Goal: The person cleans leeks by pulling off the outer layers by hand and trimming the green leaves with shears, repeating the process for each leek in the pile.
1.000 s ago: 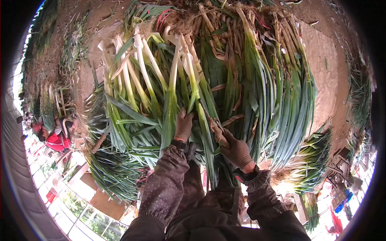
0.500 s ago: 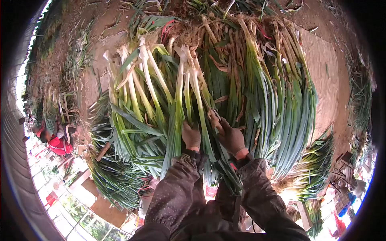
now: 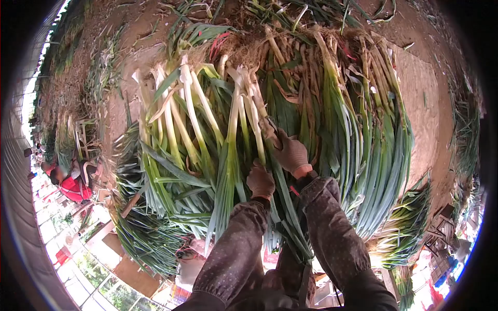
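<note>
Long green onions [image 3: 373,150] lie side by side in front of me, their roots pointing away. My left hand [image 3: 260,180], gloved, is wrapped round a green onion stalk [image 3: 256,122] with a pale, cleaned-looking upper part. Just right of it and slightly farther off, my gloved right hand [image 3: 291,154] is closed, its fingertips against a brown-skinned stalk [image 3: 261,106]. A small dark tool [image 3: 273,124] sticks out at those fingertips, mostly hidden by them. Whiter stalks [image 3: 189,93] lie to the left, while those on the right have brown outer skins.
A seated person in a red vest [image 3: 75,187] is at the far left. Bundled green onions [image 3: 148,233] lie near left, and another bundle [image 3: 402,223] near right. A brown sheet [image 3: 423,103] lies under the pile. Loose leaves litter the ground beyond.
My right hand has moved away from me, up along the brown-skinned stalk. My left hand has shifted slightly right and nearer to me, still closed round its stalk.
</note>
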The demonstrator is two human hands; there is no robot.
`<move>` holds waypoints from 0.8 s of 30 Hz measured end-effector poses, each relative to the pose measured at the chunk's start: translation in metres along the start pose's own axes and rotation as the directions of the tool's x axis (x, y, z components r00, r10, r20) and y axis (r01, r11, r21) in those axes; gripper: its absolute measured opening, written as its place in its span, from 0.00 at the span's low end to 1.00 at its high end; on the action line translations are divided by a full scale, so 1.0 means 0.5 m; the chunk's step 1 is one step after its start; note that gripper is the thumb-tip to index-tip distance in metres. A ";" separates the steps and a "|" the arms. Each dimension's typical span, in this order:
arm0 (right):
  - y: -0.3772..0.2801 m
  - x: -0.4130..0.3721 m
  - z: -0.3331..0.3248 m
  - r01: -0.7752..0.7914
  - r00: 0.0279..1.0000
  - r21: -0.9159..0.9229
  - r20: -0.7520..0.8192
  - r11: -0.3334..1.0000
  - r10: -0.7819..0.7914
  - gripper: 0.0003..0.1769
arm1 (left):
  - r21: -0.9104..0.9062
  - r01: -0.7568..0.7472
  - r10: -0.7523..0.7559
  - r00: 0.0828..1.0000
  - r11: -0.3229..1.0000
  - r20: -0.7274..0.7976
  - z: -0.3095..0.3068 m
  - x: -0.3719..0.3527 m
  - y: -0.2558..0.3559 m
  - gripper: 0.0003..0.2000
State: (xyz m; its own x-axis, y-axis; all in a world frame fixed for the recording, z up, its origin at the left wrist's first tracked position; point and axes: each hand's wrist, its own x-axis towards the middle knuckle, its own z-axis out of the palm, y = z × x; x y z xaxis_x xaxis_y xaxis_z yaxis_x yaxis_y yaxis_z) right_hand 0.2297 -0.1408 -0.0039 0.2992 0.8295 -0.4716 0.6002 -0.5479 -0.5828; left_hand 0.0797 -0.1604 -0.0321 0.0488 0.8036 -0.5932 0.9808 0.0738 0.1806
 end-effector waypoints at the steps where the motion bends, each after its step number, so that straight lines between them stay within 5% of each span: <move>1: -0.003 0.013 -0.002 -0.003 1.000 -0.017 -0.003 1.000 0.003 0.38 | -0.004 -0.025 0.025 1.000 1.000 -0.018 0.002 0.005 -0.004 0.22; 9: -0.040 0.106 -0.005 0.029 0.999 0.042 -0.014 0.999 -0.029 0.37 | -0.340 -0.239 0.246 0.969 0.910 -0.024 -0.051 0.004 -0.076 0.20; 12: -0.061 0.140 -0.013 0.030 0.999 0.046 -0.031 0.998 -0.029 0.35 | -0.618 -0.225 0.305 0.952 0.753 0.025 -0.080 0.010 -0.095 0.18; 16: -0.062 0.153 -0.023 0.028 0.999 0.105 -0.049 0.994 -0.023 0.33 | -0.724 -0.118 0.312 0.940 0.680 0.139 -0.120 0.015 -0.119 0.17; 20: -0.037 0.054 -0.038 0.096 0.994 0.152 -0.069 0.984 -0.086 0.31 | -0.888 -0.068 0.383 0.915 0.455 0.126 -0.185 -0.011 -0.115 0.20; 24: -0.020 -0.118 -0.045 0.044 0.998 0.226 0.025 0.973 -0.051 0.33 | -0.856 -0.095 0.373 0.920 0.508 0.119 -0.214 -0.026 -0.122 0.22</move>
State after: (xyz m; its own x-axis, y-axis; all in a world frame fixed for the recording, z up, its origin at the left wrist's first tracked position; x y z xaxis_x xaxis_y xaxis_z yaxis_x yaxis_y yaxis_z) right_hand 0.2228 -0.1821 0.0445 0.2493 0.8533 -0.4579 0.4298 -0.5212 -0.7373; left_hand -0.0010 -0.1122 0.0482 0.4332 0.6965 -0.5721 0.3320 0.4668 0.8197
